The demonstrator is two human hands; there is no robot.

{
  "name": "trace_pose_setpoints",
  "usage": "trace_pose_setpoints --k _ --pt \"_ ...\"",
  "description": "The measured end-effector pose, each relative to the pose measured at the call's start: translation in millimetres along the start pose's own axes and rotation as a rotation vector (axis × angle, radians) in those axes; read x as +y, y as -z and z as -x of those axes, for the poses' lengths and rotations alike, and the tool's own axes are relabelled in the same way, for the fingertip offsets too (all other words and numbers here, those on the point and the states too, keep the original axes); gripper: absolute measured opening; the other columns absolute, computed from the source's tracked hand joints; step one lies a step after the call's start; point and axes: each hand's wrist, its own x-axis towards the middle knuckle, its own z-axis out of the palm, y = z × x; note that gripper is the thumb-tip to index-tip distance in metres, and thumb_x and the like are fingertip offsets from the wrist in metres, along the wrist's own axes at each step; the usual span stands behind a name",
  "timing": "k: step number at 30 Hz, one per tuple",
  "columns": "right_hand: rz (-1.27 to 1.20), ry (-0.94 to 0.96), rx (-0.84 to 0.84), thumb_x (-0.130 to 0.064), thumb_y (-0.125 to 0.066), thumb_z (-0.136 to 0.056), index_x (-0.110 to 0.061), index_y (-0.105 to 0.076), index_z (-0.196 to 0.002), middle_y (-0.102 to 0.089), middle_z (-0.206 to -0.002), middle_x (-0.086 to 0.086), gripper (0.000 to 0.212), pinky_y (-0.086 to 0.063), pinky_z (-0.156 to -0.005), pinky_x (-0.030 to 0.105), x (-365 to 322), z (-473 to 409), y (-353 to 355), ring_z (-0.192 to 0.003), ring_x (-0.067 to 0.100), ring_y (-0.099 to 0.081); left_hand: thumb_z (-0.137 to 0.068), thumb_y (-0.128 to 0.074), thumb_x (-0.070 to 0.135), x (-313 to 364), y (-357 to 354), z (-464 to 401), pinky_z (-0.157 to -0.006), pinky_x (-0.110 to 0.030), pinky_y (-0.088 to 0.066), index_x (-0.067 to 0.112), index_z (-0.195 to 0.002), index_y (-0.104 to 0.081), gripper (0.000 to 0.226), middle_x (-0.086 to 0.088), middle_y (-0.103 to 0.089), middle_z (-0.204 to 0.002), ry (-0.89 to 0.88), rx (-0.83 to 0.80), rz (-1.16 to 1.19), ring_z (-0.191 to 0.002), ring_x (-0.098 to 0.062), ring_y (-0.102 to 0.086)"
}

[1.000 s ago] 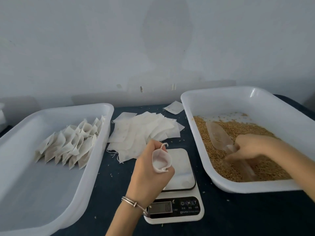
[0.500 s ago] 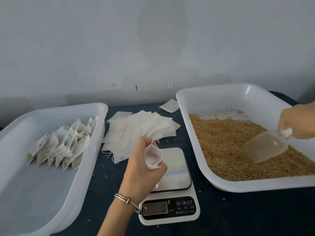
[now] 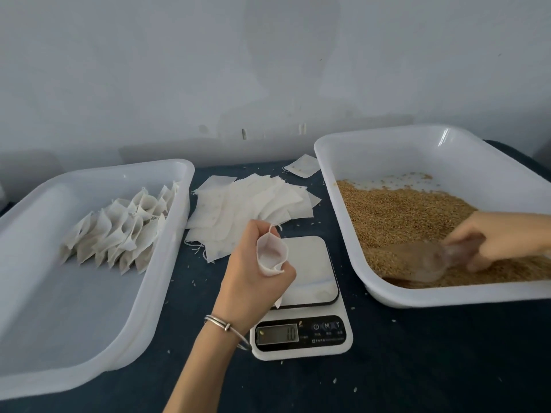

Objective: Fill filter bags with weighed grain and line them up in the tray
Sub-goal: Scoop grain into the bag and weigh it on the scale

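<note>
My left hand point(image 3: 253, 272) grips an empty white filter bag point(image 3: 270, 254) with its mouth held open, above the white kitchen scale point(image 3: 310, 293). My right hand point(image 3: 504, 236) holds the handle of a clear plastic scoop point(image 3: 417, 262), whose bowl lies low in the brown grain point(image 3: 402, 210) inside the white tray on the right point(image 3: 334, 162). The white tray on the left point(image 3: 89, 293) holds several filled bags point(image 3: 125, 231) lined up in rows at its far end.
A loose pile of flat empty filter bags point(image 3: 250, 204) lies on the dark cloth between the trays, with one stray bag point(image 3: 301, 166) behind it. Spilled grains dot the cloth around the scale. A pale wall stands close behind.
My right hand has come down from the tray's right side and pushed the scoop into the grain toward the near left. My left hand with the open bag has barely moved.
</note>
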Motion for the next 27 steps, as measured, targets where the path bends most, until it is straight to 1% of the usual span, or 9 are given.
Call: trace_pose_setpoints --k 2,5,7,10,15,17,19,22,27 --pt "-0.085 0.007 0.055 0.0 -0.074 -0.072 -0.041 -0.072 -0.096 -0.071 -0.096 -0.022 0.047 -0.047 -0.091 0.028 9 7 0 -0.096 0.001 -0.064 -0.065 -0.061 0.004 1 0 0 -0.061 -0.008 -0.042 0.023 -0.086 -0.046 0.032 0.008 -0.053 -0.082 -0.009 -0.001 -0.001 -0.07 -0.007 -0.051" --pt "-0.119 -0.025 0.158 0.002 -0.074 -0.071 -0.046 -0.071 -0.086 -0.071 -0.088 -0.027 0.05 -0.048 -0.076 0.021 18 16 4 -0.085 0.0 -0.067 -0.068 -0.062 -0.001 1 1 1 -0.058 -0.008 -0.042 0.023 -0.087 -0.046 0.034 0.008 -0.053 -0.081 0.0 -0.005 -0.004 -0.068 -0.004 -0.05" --pt "-0.054 -0.065 0.205 0.0 -0.074 -0.07 -0.049 -0.07 -0.084 -0.069 -0.083 -0.03 0.051 -0.051 -0.072 0.023 22 20 7 -0.081 0.004 -0.067 -0.068 -0.063 -0.004 0 1 0 -0.058 -0.007 -0.042 0.023 -0.086 -0.046 0.036 0.009 -0.053 -0.082 0.0 -0.002 -0.012 -0.069 -0.003 -0.05" --pt "0.038 -0.12 0.269 0.0 -0.073 -0.065 -0.048 -0.071 -0.082 -0.072 -0.075 -0.013 0.051 -0.058 -0.07 0.032 25 25 10 -0.075 0.011 -0.068 -0.069 -0.064 -0.003 -1 1 0 -0.06 -0.007 -0.041 0.023 -0.087 -0.047 0.036 0.01 -0.053 -0.083 -0.009 0.011 -0.036 -0.071 -0.007 -0.051" --pt "0.02 -0.167 0.305 -0.009 -0.078 -0.062 -0.05 -0.072 -0.083 -0.068 -0.073 -0.02 0.047 -0.05 -0.066 0.019 33 24 13 -0.073 0.004 -0.063 -0.069 -0.064 -0.004 1 0 1 -0.058 -0.007 -0.042 0.023 -0.086 -0.047 0.036 0.009 -0.053 -0.083 -0.009 0.006 -0.026 -0.072 -0.008 -0.052" --pt "-0.118 -0.154 0.293 0.005 -0.076 -0.063 -0.058 -0.067 -0.061 -0.068 -0.075 -0.021 0.064 -0.053 -0.078 0.033 38 27 6 -0.081 0.007 -0.063 -0.069 -0.063 -0.004 1 1 1 -0.054 -0.007 -0.042 0.023 -0.086 -0.047 0.036 0.009 -0.053 -0.082 -0.012 0.004 -0.017 -0.072 -0.008 -0.051" --pt "-0.21 -0.16 0.293 0.011 -0.076 -0.063 -0.06 -0.063 -0.052 -0.068 -0.08 -0.017 0.073 -0.048 -0.093 0.045 38 28 3 -0.088 0.011 -0.062 -0.069 -0.063 -0.004 1 2 1 -0.053 -0.007 -0.042 0.023 -0.086 -0.047 0.036 0.01 -0.053 -0.081 -0.013 -0.002 -0.016 -0.072 -0.007 -0.052" --pt "-0.228 -0.137 0.31 0.005 -0.079 -0.064 -0.064 -0.063 -0.061 -0.071 -0.075 -0.023 0.071 -0.044 -0.098 0.044 25 37 7 -0.09 0.008 -0.062 -0.069 -0.064 -0.004 1 2 0 -0.054 -0.007 -0.042 0.024 -0.086 -0.047 0.037 0.011 -0.053 -0.081 -0.007 -0.004 -0.019 -0.072 -0.005 -0.051" --pt "-0.37 0.006 0.316 -0.008 -0.082 -0.062 -0.054 -0.07 -0.087 -0.068 -0.096 -0.031 0.053 -0.038 -0.105 0.047 -24 63 16 -0.097 0.002 -0.061 -0.069 -0.065 0.001 4 -1 -2 -0.061 -0.006 -0.04 0.029 -0.087 -0.045 0.039 0.013 -0.053 -0.085 -0.011 -0.017 -0.046 -0.071 -0.002 -0.049"
